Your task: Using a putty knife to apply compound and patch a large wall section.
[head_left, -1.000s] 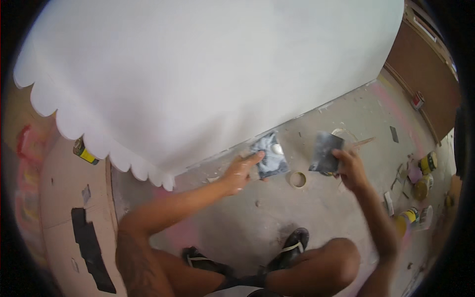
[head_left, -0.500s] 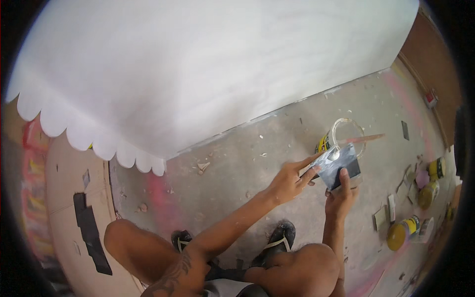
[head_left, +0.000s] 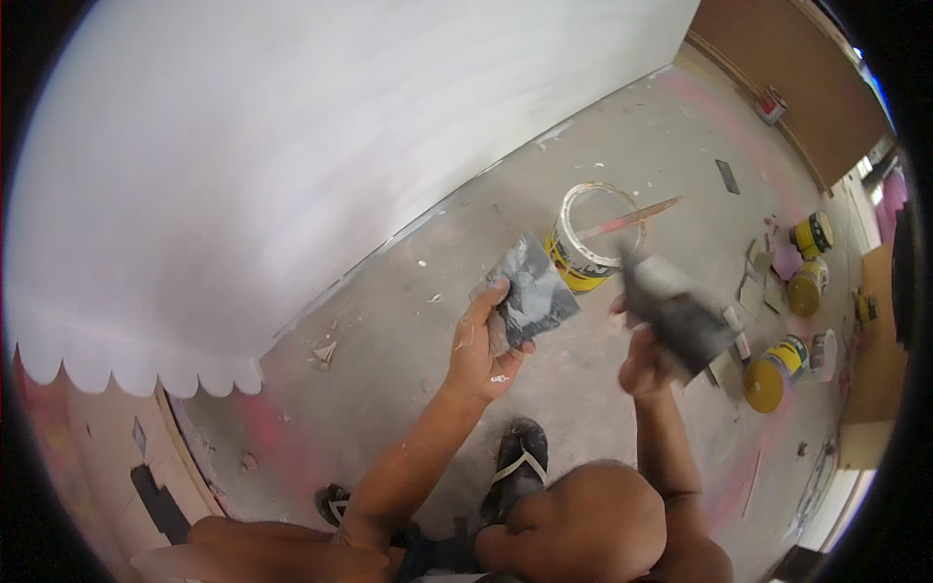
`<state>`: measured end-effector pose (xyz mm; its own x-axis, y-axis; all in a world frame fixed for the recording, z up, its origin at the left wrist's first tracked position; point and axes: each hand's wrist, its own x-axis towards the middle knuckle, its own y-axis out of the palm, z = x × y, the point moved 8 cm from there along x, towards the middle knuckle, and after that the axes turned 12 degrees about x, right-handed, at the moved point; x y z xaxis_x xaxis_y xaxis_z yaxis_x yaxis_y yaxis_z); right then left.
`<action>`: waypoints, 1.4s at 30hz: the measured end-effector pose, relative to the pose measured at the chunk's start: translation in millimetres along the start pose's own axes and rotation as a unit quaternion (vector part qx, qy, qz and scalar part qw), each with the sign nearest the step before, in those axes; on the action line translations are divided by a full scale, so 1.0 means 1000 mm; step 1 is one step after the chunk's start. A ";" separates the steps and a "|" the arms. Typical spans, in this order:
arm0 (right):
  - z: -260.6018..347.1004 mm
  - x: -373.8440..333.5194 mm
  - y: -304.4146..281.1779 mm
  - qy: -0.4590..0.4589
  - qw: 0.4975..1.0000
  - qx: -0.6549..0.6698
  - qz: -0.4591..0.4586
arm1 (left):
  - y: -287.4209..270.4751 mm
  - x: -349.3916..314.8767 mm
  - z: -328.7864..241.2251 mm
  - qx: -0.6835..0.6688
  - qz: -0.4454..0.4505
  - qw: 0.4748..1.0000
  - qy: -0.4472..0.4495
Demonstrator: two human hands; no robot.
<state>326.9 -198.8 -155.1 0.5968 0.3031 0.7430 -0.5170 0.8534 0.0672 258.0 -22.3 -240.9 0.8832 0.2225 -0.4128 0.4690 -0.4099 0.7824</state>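
Note:
My left hand [head_left: 478, 352] grips a flat dark-grey plate [head_left: 536, 296], smeared with pale putty, thumb on its upper face. To the right, my right hand [head_left: 647, 365] holds a second flat dark plate, a putty scraper by its look [head_left: 685, 328], tilted and smeared by motion. The two plates are apart. Just beyond them stands an open yellow and black tin [head_left: 581, 272], its rim crusted with white. A flat wooden stick [head_left: 637, 220] with a reddish patch lies across its mouth. The right plate hides part of the tin's near side.
A large white panel [head_left: 282, 165] with a scalloped lower edge fills the left and far side. Several yellow tins, including one on its side [head_left: 768, 381], lie at right among scraps. A dark flat piece [head_left: 727, 177] lies farther back. A brown board [head_left: 777, 68] stands far right.
My hands have drawn apart, the left with its smeared plate nearer me, the right swinging the other plate. Before, the plates were together beside the tin. The view has shifted right.

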 end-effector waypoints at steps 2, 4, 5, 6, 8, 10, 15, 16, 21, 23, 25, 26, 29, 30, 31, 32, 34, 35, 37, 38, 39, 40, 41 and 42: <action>-0.016 -0.010 0.012 0.119 0.989 -0.016 0.085 | 0.010 0.011 0.004 0.043 0.028 0.999 0.008; -0.013 0.007 0.027 0.053 0.943 -0.280 0.173 | 0.022 0.011 0.005 0.082 0.053 0.995 0.017; -0.031 0.002 0.022 0.106 0.902 -0.340 0.244 | 0.033 0.004 -0.004 0.133 0.066 0.988 0.036; -0.044 -0.007 0.015 0.160 0.849 -0.396 0.310 | 0.043 0.001 -0.008 0.183 0.080 0.978 0.055; -0.032 -0.001 -0.013 0.204 0.877 -0.385 0.205 | 0.047 0.007 -0.003 0.180 0.082 0.978 0.066; -0.012 0.012 -0.035 0.215 0.897 -0.377 0.084 | 0.047 0.016 0.003 0.181 0.077 0.977 0.081; 0.016 0.029 0.004 0.165 0.820 -0.514 0.191 | 0.057 0.044 0.011 0.233 0.103 0.953 0.167; 0.010 0.026 0.008 0.179 0.815 -0.513 0.201 | 0.059 0.044 0.012 0.283 0.079 0.938 0.184; -0.022 0.028 -0.014 0.227 0.827 -0.489 0.159 | 0.083 0.052 0.025 0.474 0.081 0.842 0.244; -0.033 0.031 -0.019 0.237 0.828 -0.483 0.159 | 0.084 0.058 0.030 0.470 0.088 0.848 0.228; -0.053 0.030 -0.032 0.271 0.828 -0.476 0.118 | 0.074 0.064 0.037 0.492 0.105 0.836 0.218; -0.063 0.031 -0.036 0.274 0.828 -0.475 0.120 | 0.067 0.063 0.041 0.538 0.091 0.808 0.221; -0.095 0.037 -0.067 0.302 0.871 -0.380 0.083 | 0.042 0.062 0.046 0.567 0.065 0.792 0.217; -0.108 0.035 -0.085 0.340 0.879 -0.328 0.064 | 0.035 0.059 0.049 0.481 0.045 0.858 0.176; -0.119 0.030 -0.099 0.377 0.883 -0.275 0.044 | 0.026 0.057 0.055 0.387 0.023 0.912 0.131; -0.113 0.043 -0.085 0.353 0.905 -0.231 0.057 | 0.010 0.053 0.053 0.390 0.013 0.911 0.132; -0.117 0.053 -0.089 0.432 0.864 -0.255 0.030 | -0.021 0.048 0.057 0.384 0.018 0.916 0.114; -0.126 0.048 -0.099 0.506 0.816 -0.280 0.000 | -0.033 0.040 0.055 0.384 0.012 0.916 0.115; -0.141 0.046 -0.126 0.485 0.846 -0.219 -0.039 | -0.054 0.028 0.060 0.378 -0.024 0.922 0.085; -0.144 0.042 -0.130 0.513 0.841 -0.165 -0.057 | -0.065 0.022 0.061 0.374 -0.025 0.923 0.084; -0.146 0.038 -0.124 0.539 0.832 -0.108 -0.074 | -0.082 0.016 0.059 0.375 -0.041 0.923 0.083; -0.144 0.035 -0.116 0.551 0.828 -0.075 -0.072 | -0.095 0.012 0.055 0.375 -0.056 0.922 0.081; -0.146 0.027 -0.116 0.553 0.827 -0.078 -0.070 | -0.104 0.009 0.055 0.371 -0.056 0.923 0.080; -0.154 0.010 -0.125 0.579 0.810 -0.051 -0.083 | -0.109 0.012 0.058 0.366 -0.057 0.926 0.072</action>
<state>492.1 -236.7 -259.0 0.8587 0.3242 -0.3970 -0.3520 0.9360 0.0032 217.5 -26.3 -358.2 0.8421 0.3956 -0.3666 0.4841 -0.8541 0.1903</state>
